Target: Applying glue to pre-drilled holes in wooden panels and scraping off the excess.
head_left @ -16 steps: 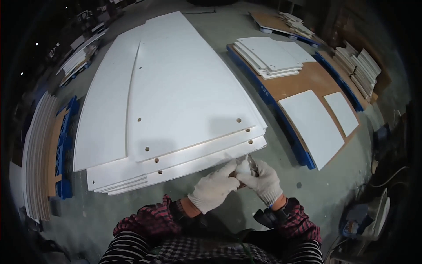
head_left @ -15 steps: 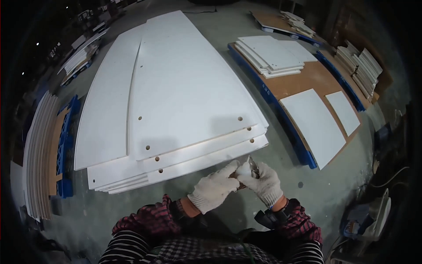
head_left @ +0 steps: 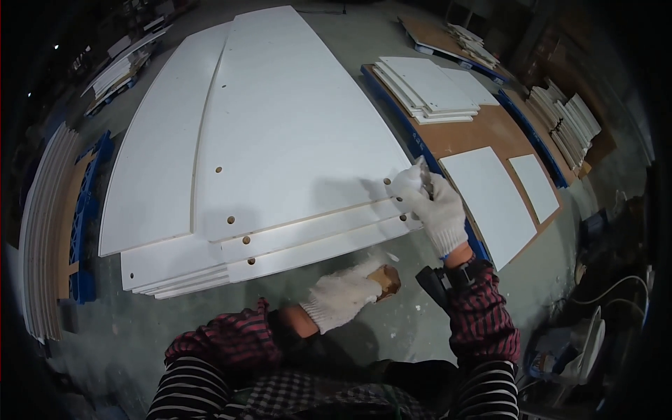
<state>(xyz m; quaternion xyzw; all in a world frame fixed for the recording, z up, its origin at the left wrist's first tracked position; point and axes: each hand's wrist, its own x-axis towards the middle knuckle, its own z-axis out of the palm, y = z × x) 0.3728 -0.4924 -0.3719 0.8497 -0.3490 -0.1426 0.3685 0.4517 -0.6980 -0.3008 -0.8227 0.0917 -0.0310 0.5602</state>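
Observation:
White knitted gloves cover both my hands. My right hand (head_left: pixel 442 213) is closed around a small white thing with a grey edge (head_left: pixel 413 176), its kind unclear, at the right edge of the large white panels (head_left: pixel 301 126). Dark holes mark the panel corners close to it. My left hand (head_left: pixel 341 297) hangs low in front of the panel stack, gripping a small brown piece (head_left: pixel 387 280) whose kind I cannot make out. A white smear of something (head_left: pixel 393 257) shows just above that piece.
Right of the stack stands a blue pallet with a brown board top (head_left: pixel 483 131), bearing smaller white panels (head_left: pixel 427 84). Panels stand on edge (head_left: pixel 49 231) by another blue pallet at the left. A cable and equipment (head_left: pixel 567 350) lie at lower right.
My hands have come apart. The right has moved up and over the panels' right corner with the white thing; the left stays low with the brown piece. The view has shifted slightly.

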